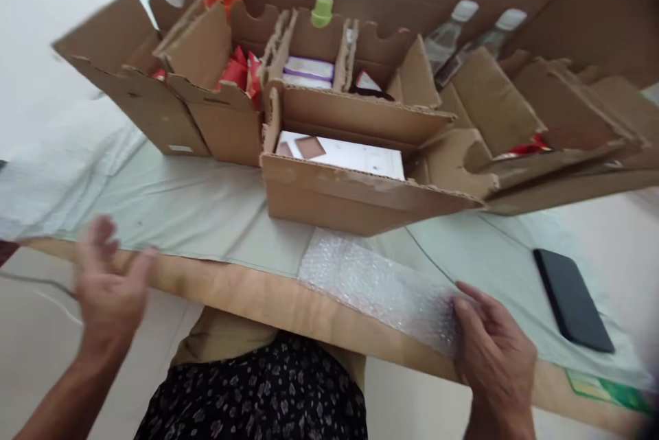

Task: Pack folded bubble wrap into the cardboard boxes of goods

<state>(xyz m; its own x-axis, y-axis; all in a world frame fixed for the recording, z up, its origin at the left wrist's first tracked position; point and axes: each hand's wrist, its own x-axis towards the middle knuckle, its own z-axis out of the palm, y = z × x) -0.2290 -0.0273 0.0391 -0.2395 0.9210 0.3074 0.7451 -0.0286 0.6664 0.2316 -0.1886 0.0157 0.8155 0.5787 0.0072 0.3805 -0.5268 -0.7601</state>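
A wooden table (268, 303) is covered with a pale grey-green cloth (195, 206), and on the cloth stands an open cardboard box (350, 200) with a white flat thing inside. Just in front of this box lies a sheet of bubble wrap (371, 282), which reaches to the near edge of the table. More cut cardboard boxes (154, 110) stand to the left, behind and to the right of it, and a black phone (571, 299) lies flat well to its right and nearer.
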